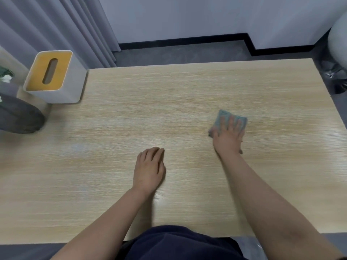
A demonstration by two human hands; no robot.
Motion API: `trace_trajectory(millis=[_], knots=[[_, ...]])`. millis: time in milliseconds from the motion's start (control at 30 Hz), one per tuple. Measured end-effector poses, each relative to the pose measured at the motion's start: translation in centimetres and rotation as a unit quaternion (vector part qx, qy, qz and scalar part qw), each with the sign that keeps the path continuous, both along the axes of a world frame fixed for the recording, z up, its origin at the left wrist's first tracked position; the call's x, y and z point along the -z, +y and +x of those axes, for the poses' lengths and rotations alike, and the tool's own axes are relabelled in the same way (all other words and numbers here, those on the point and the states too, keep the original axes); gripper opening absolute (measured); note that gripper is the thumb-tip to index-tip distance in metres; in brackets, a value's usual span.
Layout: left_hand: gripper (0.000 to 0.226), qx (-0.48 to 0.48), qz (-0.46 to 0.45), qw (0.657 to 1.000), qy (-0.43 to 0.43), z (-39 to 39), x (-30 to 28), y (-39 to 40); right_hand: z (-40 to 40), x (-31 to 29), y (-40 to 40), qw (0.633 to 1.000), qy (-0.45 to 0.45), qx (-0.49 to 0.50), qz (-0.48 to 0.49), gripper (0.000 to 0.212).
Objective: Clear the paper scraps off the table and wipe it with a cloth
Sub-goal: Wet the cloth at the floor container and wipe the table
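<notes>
Right hand (228, 139) lies flat on blue-grey cloth (230, 120), fingers (233, 124) spread straight across it and pressing it onto the desk (150, 109), right of centre; motion blur hides finer detail. Left hand (149, 169) rests near the desk's middle, well apart from the cloth, its fingers loosely curled and holding nothing. White tissue box with yellow top (54, 76) stands at far-left corner, dark round object (18, 115) just beside it.
</notes>
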State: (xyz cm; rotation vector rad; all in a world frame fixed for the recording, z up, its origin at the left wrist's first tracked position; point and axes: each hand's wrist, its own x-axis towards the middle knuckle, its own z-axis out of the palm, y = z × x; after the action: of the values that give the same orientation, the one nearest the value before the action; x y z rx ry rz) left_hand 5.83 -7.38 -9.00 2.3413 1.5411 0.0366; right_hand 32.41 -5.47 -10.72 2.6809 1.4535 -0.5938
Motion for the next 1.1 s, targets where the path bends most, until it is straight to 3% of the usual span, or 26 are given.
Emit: trace_trajectory(millis=[67, 167, 267, 333, 433, 567, 600, 667, 767, 833, 900, 1000, 1100], knots=[[0.052, -0.008, 0.008, 1.000, -0.016, 0.6, -0.1, 1.7, -4.0, 0.2, 0.3, 0.994, -0.005, -0.109, 0.013, 0.061], [0.058, -0.003, -0.007, 1.000, -0.008, 1.8, -0.1, 4.2, -8.3, 0.1, 0.4, 0.946, 0.038, -0.320, 0.044, 0.060], [0.059, 0.002, -0.022, 1.000, 0.015, 2.7, 0.3, 6.6, -6.5, 0.0, 1.4, 0.912, 0.044, -0.405, 0.046, 0.059], [0.054, 0.003, -0.032, 0.999, 0.038, 3.1, 0.7, 8.0, -2.7, 0.2, 2.2, 0.940, 0.019, -0.336, 0.052, 0.060], [0.053, -0.001, -0.066, 0.995, 0.072, 3.5, 1.4, 8.6, 3.8, 0.3, 2.5, 0.991, 0.005, -0.133, 0.036, 0.056], [0.053, -0.006, -0.064, 0.996, 0.064, 3.6, 1.5, 8.2, 5.0, -0.2, 2.6, 1.000, -0.003, 0.027, 0.014, 0.058], [0.052, -0.007, -0.062, 0.996, 0.062, 3.6, 1.5, 8.2, 3.6, -0.2, 2.8, 1.000, -0.011, 0.021, 0.010, 0.059], [0.052, -0.008, -0.058, 0.997, 0.059, 3.5, 1.4, 8.2, -0.4, 0.1, 3.1, 0.996, -0.013, -0.090, 0.023, 0.059], [0.052, -0.009, -0.064, 0.997, 0.050, 3.4, 1.3, 8.3, -5.4, 0.1, 2.7, 0.942, 0.036, -0.331, 0.042, 0.061], [0.053, -0.004, -0.066, 0.997, 0.046, 3.3, 1.2, 8.3, -5.0, 0.0, 3.1, 0.922, 0.043, -0.384, 0.042, 0.060], [0.053, 0.000, -0.067, 0.997, 0.049, 3.2, 1.1, 8.4, -2.5, 0.2, 4.0, 0.936, 0.016, -0.348, 0.048, 0.060], [0.053, 0.010, -0.070, 0.996, 0.046, 2.8, 1.1, 8.4, 2.9, 0.3, 4.7, 0.985, -0.037, -0.164, 0.031, 0.058], [0.053, 0.019, -0.070, 0.997, 0.040, 2.4, 1.2, 8.3, 5.8, -0.3, 4.6, 1.000, -0.023, -0.006, 0.001, 0.060]])
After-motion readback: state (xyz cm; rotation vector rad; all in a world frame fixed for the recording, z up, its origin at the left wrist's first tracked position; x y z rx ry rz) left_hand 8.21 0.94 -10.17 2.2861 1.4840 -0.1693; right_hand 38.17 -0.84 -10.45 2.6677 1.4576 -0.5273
